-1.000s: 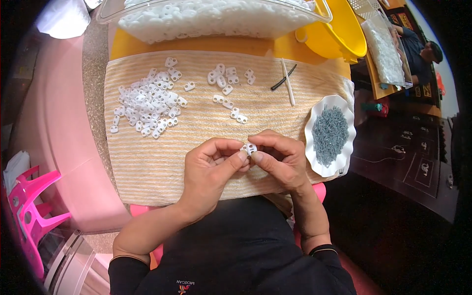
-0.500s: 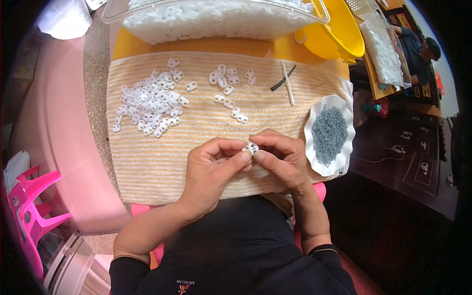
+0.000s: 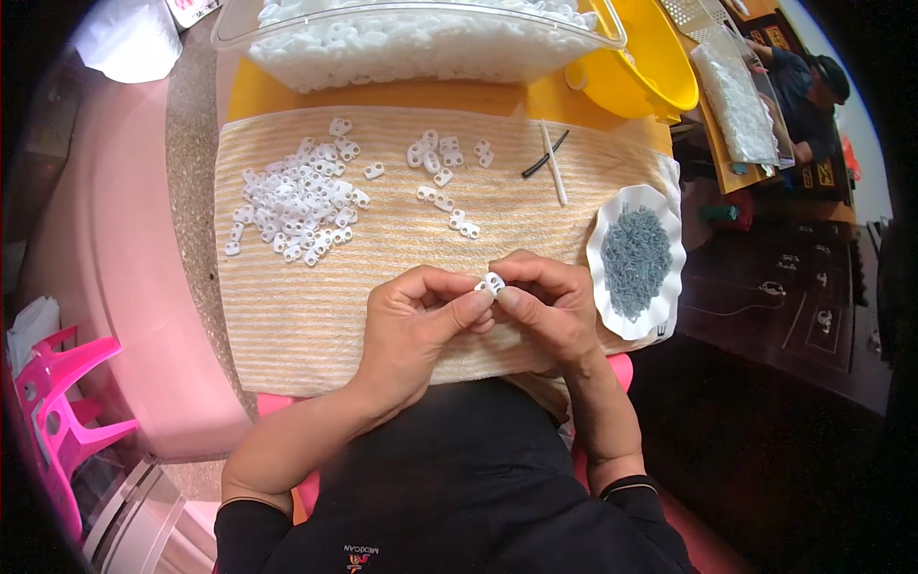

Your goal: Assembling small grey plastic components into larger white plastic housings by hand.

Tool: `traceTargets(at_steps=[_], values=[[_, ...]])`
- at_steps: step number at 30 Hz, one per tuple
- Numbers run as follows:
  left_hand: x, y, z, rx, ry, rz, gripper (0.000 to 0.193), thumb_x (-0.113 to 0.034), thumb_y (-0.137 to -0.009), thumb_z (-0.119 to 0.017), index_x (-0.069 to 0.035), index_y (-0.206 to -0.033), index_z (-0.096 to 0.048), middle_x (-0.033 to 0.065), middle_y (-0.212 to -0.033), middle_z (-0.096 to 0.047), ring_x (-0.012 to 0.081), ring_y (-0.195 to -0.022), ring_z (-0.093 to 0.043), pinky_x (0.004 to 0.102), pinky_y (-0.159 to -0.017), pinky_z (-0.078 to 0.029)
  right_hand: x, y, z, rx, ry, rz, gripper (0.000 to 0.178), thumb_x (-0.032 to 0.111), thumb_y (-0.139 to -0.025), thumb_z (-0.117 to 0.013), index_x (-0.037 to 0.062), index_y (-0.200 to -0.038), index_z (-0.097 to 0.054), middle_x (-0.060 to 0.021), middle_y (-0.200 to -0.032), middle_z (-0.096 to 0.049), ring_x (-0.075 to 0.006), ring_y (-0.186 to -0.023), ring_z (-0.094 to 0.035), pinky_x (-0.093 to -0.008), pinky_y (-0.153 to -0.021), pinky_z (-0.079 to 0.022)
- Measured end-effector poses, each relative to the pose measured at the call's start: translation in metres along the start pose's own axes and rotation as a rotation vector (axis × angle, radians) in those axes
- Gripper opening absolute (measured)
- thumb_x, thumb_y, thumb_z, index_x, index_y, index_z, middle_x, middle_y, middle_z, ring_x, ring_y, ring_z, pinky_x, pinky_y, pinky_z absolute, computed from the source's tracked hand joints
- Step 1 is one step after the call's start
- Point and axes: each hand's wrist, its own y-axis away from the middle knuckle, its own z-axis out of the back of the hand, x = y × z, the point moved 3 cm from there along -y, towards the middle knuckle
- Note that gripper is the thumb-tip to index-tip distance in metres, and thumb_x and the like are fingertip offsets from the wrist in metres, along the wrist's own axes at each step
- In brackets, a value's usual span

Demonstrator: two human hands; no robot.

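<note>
A small white plastic piece with holes (image 3: 492,283) is pinched between both hands above the striped towel. My left hand (image 3: 413,320) grips its left side with thumb and fingers. On the other side, the thumb and forefinger of my right hand (image 3: 553,311) close on the same piece. My fingertips partly cover it. Up and to the left lies a heap of similar white pieces (image 3: 301,201). Several more, in a small group (image 3: 435,153), lie beyond my hands. To the right, a white wavy-edged dish (image 3: 598,277) holds many short grey-blue pins (image 3: 636,260).
A striped towel (image 3: 316,325) covers the table. A clear bin (image 3: 430,81) full of white pieces and a yellow basin (image 3: 669,96) stand at the back. A white stick (image 3: 555,167) crosses a black one (image 3: 532,172). Pink stool (image 3: 67,421) at left; another person (image 3: 808,100) sits far right.
The white piece has tilted slightly between my fingertips. Both hands keep their pinch in nearly the same place. The whole view has shifted a little.
</note>
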Motion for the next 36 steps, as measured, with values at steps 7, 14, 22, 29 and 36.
traceTargets(at_steps=[7,14,22,29,36], values=[[0.003,0.001,0.001,0.024,-0.017,-0.052,0.010,-0.001,-0.084,-0.069,0.002,-0.092,-0.064,0.0092,-0.080,-0.067,0.0131,-0.073,-0.064,0.0253,-0.069,-0.054,0.000,0.004,0.004,0.053,0.082,0.134,0.023,-0.002,-0.086,-0.064,-0.0054,-0.109,-0.065,-0.0133,-0.102,-0.063,-0.0164,-0.092,-0.060,-0.0267,-0.081,-0.047],[0.003,-0.003,0.002,0.034,-0.039,-0.070,0.010,-0.002,-0.085,-0.069,0.002,-0.091,-0.063,0.0087,-0.079,-0.067,0.0128,-0.072,-0.064,0.0247,-0.069,-0.054,0.004,0.004,0.002,0.057,0.198,0.138,0.024,-0.003,-0.088,-0.061,-0.0053,-0.112,-0.063,-0.0125,-0.105,-0.062,-0.0159,-0.093,-0.060,-0.0252,-0.081,-0.047],[0.001,-0.001,0.000,0.021,-0.004,0.000,0.020,-0.002,-0.084,-0.070,0.002,-0.102,-0.060,0.0069,-0.084,-0.066,0.0112,-0.074,-0.063,0.0227,-0.070,-0.053,0.009,0.006,0.000,0.115,0.514,0.323,0.033,-0.007,-0.083,-0.063,-0.0031,-0.116,-0.061,-0.0121,-0.107,-0.060,-0.0157,-0.093,-0.060,-0.0249,-0.077,-0.049],[-0.002,0.002,-0.002,0.037,-0.010,0.023,0.021,-0.003,-0.084,-0.070,0.001,-0.103,-0.062,0.0070,-0.088,-0.068,0.0092,-0.078,-0.064,0.0221,-0.072,-0.053,0.011,0.007,-0.012,0.083,0.770,0.490,0.038,0.000,-0.075,-0.069,0.0016,-0.112,-0.060,-0.0142,-0.100,-0.061,-0.0261,-0.088,-0.064,-0.0310,-0.075,-0.052],[-0.001,0.003,-0.003,0.040,-0.034,-0.008,0.013,-0.002,-0.086,-0.067,0.002,-0.098,-0.066,0.0077,-0.089,-0.068,0.0101,-0.078,-0.064,0.0222,-0.072,-0.052,0.009,0.013,-0.022,-0.040,1.072,0.724,0.038,-0.005,-0.072,-0.070,-0.0013,-0.109,-0.060,-0.0163,-0.094,-0.061,-0.0286,-0.077,-0.065,-0.0322,-0.063,-0.053]])
